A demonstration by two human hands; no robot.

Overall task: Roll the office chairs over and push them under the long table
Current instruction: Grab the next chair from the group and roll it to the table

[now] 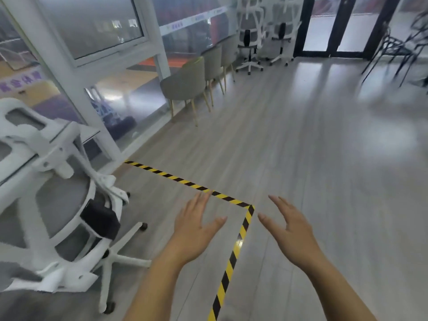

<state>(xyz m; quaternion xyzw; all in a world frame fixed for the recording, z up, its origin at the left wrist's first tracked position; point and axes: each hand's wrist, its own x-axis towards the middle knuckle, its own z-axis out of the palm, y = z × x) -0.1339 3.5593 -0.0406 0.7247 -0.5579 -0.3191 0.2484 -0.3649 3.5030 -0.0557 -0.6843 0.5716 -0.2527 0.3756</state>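
Hands empty: left hand (193,228) and right hand (289,230) spread open above striped floor tape (234,252). One white office chair (69,205) sits tucked at left; two more (250,40) wait far off. Casters may snag on the tape.

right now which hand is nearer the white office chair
Left. The left hand hangs open just to the right of the white office chair; the right hand is farther right, past the floor tape.
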